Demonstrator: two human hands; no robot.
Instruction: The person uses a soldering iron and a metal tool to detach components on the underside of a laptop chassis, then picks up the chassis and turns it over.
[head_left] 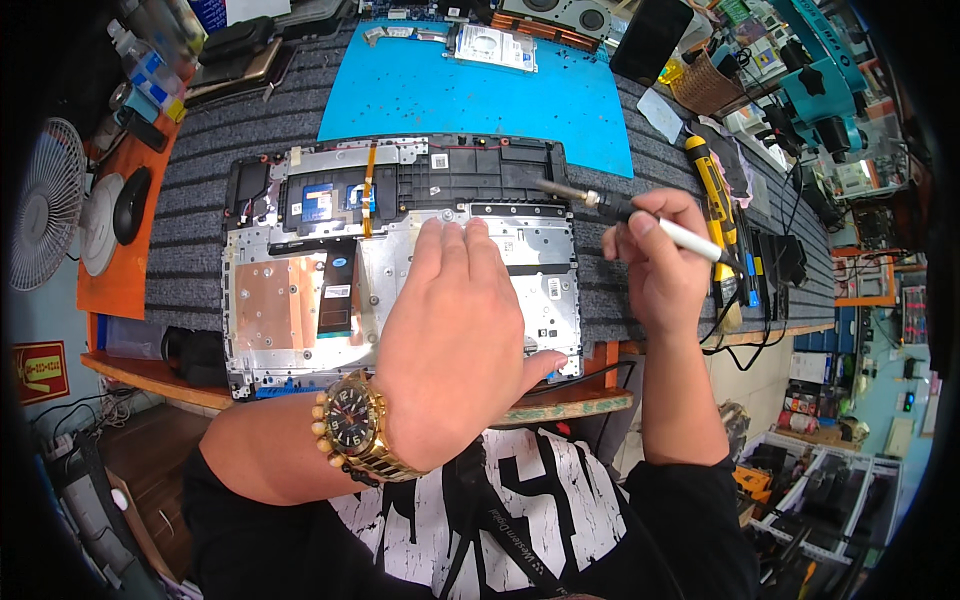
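Observation:
An opened laptop chassis lies on the ribbed grey mat, with metal plates, a copper-coloured area and an orange ribbon cable. My left hand rests palm down on its middle, fingers stretched out and hiding the surface beneath; a gold watch is on that wrist. At the right, my right hand grips a soldering iron with a white handle and black cord. The iron's metal tip points left, over the chassis's upper right corner; I cannot tell whether it touches it.
A blue mat behind holds a drive and cooling parts. A yellow tool, other tools and a teal microscope are at the right. A fan and bottle stand left. The wooden bench edge runs in front.

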